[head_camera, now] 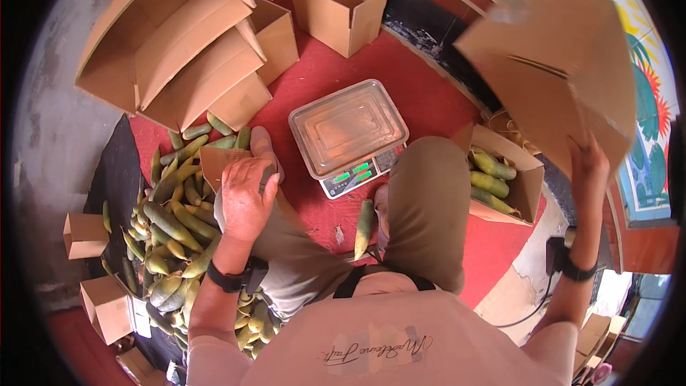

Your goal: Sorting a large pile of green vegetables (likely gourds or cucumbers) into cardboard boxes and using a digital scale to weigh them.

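Note:
My right hand [587,158] grips the lower edge of a cardboard box [541,80], lifted and tilted at the right and slightly blurred. My left hand [246,198] lies over my left knee with its thumb spread, beside a cardboard flap [220,163]; its fingertips are partly hidden. A digital scale [351,185] with lit green displays stands between my feet. On it sits a clear plastic tray [351,128]. One green radish [364,228] lies on the red mat [327,220] by my right foot. A large heap of green radishes [177,230] spreads at my left.
An open carton [528,193] with several radishes stands right of my right knee. Nested cartons [182,53] lean at the back left, and an upright open box [340,16] stands at the back. Small boxes [104,308] line the left side. A painted wall [646,118] bounds the right.

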A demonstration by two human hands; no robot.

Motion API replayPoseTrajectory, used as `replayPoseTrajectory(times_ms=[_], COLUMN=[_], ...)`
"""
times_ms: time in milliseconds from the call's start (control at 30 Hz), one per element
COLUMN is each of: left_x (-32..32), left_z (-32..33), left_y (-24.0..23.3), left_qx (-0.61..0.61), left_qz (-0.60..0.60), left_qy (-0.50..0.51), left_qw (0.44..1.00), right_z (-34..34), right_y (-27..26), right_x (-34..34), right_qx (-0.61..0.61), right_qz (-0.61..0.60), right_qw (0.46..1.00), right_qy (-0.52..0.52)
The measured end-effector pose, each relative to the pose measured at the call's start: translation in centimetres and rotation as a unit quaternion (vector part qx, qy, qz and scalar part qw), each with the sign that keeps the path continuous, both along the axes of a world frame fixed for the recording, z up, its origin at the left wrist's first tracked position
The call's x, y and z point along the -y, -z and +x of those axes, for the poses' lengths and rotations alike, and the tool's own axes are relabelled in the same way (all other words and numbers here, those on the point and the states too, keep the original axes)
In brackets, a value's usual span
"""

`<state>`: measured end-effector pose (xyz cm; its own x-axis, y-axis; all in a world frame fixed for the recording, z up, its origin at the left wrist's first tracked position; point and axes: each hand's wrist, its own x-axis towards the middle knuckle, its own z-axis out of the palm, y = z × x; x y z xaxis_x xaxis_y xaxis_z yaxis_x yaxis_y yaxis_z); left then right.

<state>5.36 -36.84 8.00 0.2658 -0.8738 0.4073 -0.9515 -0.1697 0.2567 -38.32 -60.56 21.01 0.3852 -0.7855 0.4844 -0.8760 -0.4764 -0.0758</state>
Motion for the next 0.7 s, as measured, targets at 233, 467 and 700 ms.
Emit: replayPoseTrajectory(times_ms=[233, 467, 700], left_x=[-1.2, -1.7, -1.7], left_z=[0.7, 1.1, 1.4], left_y=[0.1, -0.3, 0.0], left_qx=[-0.019, -0.018, -0.001], left_qz=[-0.019, 0.001, 0.004], left_qy=[-0.03, -0.042, -0.043], left_qw=[0.999, 0.999, 0.999], right_z=[16.5, 25.3, 27.3], right_y=[4.1, 11.6, 16.3], right_x=[5.0, 5.6, 4.7], right_qx=[-0.104, -0.234, -0.218], right_qz=[0.046, 0.132, 0.151], right_qw=[0.946, 0.868, 0.838], right_qy=[-0.304, -0.417, -0.477])
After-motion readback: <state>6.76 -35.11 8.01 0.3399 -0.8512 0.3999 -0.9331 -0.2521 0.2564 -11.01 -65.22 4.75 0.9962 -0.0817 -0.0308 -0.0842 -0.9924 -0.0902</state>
